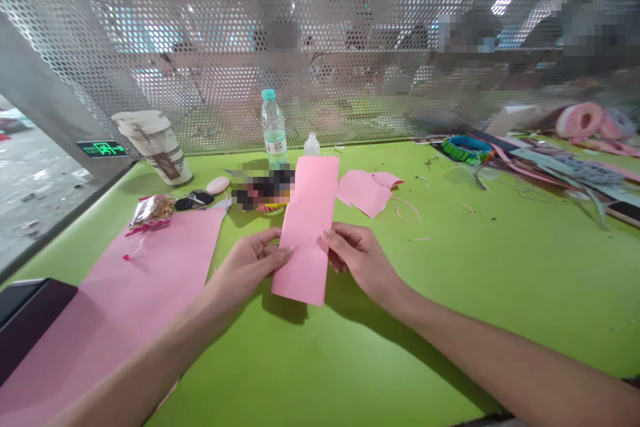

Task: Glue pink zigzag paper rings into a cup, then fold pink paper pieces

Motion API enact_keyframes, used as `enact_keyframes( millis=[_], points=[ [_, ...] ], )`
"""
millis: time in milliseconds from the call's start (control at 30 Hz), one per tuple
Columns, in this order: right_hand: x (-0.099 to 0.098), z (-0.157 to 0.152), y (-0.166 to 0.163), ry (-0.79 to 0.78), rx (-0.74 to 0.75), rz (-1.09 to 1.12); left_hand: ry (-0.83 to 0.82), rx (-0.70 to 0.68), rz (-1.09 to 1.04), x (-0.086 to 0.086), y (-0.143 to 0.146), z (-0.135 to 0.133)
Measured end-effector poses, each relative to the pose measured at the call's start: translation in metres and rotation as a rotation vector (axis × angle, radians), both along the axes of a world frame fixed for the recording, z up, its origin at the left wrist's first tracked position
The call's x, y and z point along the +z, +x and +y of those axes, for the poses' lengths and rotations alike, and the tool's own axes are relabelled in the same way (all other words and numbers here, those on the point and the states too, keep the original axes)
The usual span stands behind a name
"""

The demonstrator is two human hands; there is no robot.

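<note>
Between my two hands, a rectangular piece of pink paper (309,227) is held up over the green table, its long side running away from me. My left hand (253,257) pinches its left edge, thumb on top and fingers beneath. On the right edge, my right hand (357,253) grips it the same way. Beyond it to the right lie pink paper scraps (367,192) with thin curled offcuts. A large pink sheet (165,273) covers the table left of my left hand.
A paper cup (155,147), a water bottle (273,130) and a small clear bottle (312,145) stand at the back. A snack packet (151,212) rests on the pink sheet. Ribbons (560,170) and tape rolls (580,121) crowd the right rear. A perforated metal panel (325,67) closes the far side.
</note>
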State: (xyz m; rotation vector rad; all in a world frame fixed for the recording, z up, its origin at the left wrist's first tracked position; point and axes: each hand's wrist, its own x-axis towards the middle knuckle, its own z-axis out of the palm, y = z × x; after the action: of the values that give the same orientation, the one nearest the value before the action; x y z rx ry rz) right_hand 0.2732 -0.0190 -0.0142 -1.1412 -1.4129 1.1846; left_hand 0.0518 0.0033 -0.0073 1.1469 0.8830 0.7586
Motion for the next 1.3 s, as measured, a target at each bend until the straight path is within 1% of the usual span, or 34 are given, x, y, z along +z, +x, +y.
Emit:
enact_keyframes(
  millis=[67,167,233,267,367,433,500,567,600,667,733,800,867,933,1000,1100,1167,1200,1233,1267,1300],
  points=[
    [-0.001,0.0,0.0,-0.001,0.014,0.02,0.039,0.046,0.049,0.002,0.001,-0.001],
    [-0.004,-0.001,-0.001,0.01,0.019,0.005,0.207,0.142,0.167,0.005,0.005,-0.003],
    [-0.006,-0.002,-0.002,0.006,0.043,0.012,0.293,0.156,0.225,0.004,0.006,-0.002],
    [-0.007,-0.003,-0.002,-0.003,0.058,0.024,0.309,0.15,0.245,0.003,0.006,-0.002],
    [-0.009,-0.002,-0.001,-0.03,0.081,0.057,0.3,0.145,0.303,0.002,0.006,-0.002],
    [-0.01,-0.002,-0.001,-0.013,0.07,0.055,0.293,0.133,0.337,0.003,0.006,-0.003],
    [-0.008,-0.003,-0.001,0.003,0.065,0.041,0.288,0.06,0.327,0.007,0.006,-0.007],
    [-0.004,-0.004,-0.003,0.022,0.1,0.041,0.249,-0.053,0.247,0.012,0.006,-0.012],
    [-0.001,-0.006,-0.004,0.05,0.13,0.043,0.213,-0.104,0.191,0.014,0.006,-0.014],
    [0.003,-0.008,-0.006,0.154,0.182,0.02,0.117,-0.168,0.079,0.017,0.005,-0.018],
    [0.007,-0.011,-0.007,0.268,0.189,-0.05,0.032,-0.17,0.007,0.018,0.005,-0.02],
    [0.008,-0.012,-0.008,0.333,0.173,-0.124,-0.023,-0.129,-0.03,0.017,0.005,-0.019],
    [0.006,-0.013,-0.008,0.352,0.166,-0.174,-0.06,-0.077,-0.042,0.014,0.007,-0.017],
    [0.005,-0.014,-0.008,0.351,0.147,-0.21,-0.081,-0.056,-0.038,0.012,0.008,-0.015],
    [0.004,-0.014,-0.007,0.371,0.061,-0.266,-0.1,-0.075,0.0,0.01,0.008,-0.013],
    [0.01,-0.013,-0.003,0.512,-0.157,-0.431,-0.127,-0.147,0.116,0.014,0.004,-0.013],
    [0.016,-0.009,0.002,0.603,-0.248,-0.549,-0.069,-0.218,0.22,0.019,0.0,-0.012],
    [0.02,-0.006,0.006,0.61,-0.259,-0.587,-0.012,-0.252,0.269,0.022,-0.003,-0.011],
    [0.022,-0.002,0.01,0.58,-0.246,-0.606,0.052,-0.287,0.314,0.025,-0.005,-0.009],
    [0.023,0.003,0.014,0.511,-0.211,-0.604,0.11,-0.32,0.356,0.027,-0.007,-0.006],
    [0.023,0.009,0.018,0.41,-0.166,-0.582,0.157,-0.347,0.402,0.028,-0.009,-0.003]
  ],
)
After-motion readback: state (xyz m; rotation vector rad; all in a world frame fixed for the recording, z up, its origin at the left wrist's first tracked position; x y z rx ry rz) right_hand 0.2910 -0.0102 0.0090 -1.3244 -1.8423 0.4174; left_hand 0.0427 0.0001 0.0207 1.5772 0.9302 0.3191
